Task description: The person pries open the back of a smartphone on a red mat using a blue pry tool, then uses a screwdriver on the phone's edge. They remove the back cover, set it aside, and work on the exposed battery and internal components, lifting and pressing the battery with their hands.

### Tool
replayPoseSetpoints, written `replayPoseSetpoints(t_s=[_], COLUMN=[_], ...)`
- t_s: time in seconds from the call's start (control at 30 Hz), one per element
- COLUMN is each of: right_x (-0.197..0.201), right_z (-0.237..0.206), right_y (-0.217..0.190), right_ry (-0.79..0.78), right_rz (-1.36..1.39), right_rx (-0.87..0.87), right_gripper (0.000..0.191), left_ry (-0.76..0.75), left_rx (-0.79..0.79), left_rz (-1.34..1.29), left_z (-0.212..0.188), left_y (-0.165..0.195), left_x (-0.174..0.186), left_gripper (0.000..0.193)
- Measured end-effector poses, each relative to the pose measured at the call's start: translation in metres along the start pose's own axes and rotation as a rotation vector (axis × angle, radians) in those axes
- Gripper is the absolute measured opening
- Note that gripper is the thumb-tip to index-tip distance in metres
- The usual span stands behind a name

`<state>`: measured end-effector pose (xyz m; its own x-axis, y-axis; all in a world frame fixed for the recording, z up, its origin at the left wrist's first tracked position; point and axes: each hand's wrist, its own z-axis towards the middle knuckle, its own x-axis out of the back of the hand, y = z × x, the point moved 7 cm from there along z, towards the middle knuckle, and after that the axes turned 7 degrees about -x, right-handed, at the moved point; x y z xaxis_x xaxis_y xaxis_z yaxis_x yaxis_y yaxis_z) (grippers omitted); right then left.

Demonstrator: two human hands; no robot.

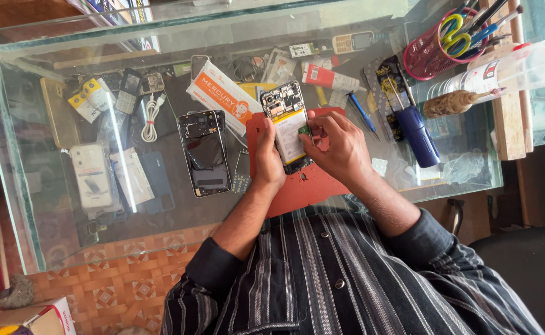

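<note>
An opened smartphone with its back off, showing circuit board and pale battery, lies on a red mat on the glass table. My left hand grips its left edge and steadies it. My right hand rests over the phone's right side, fingertips pinching a small green part at the phone's edge. A black phone back frame lies to the left of the mat.
A glass table holds several phones, a white cable, an orange-and-white box, a blue screwdriver handle, a pink tool cup with scissors, a brush and a white bottle.
</note>
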<state>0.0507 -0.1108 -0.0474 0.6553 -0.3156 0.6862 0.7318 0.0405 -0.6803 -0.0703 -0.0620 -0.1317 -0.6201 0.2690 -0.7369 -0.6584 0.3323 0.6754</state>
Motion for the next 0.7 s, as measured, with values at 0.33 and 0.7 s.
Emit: replayPoseSetpoints(t_s=[0.33,0.7], right_x=[-0.007,-0.013], right_z=[-0.002,0.003], right_y=[-0.002,-0.011], right_ry=[0.095,0.008], right_rz=[-0.048,0.061], right_rx=[0.072,0.074], right_gripper=[0.016,0.017], left_ry=[0.066,0.103], left_rx=[-0.029,0.018], left_rz=[-0.069,0.031], left_z=[-0.003,-0.004], left_y=[0.001,0.002], left_x=[0.013,0.020], left_gripper=[0.062,0.042])
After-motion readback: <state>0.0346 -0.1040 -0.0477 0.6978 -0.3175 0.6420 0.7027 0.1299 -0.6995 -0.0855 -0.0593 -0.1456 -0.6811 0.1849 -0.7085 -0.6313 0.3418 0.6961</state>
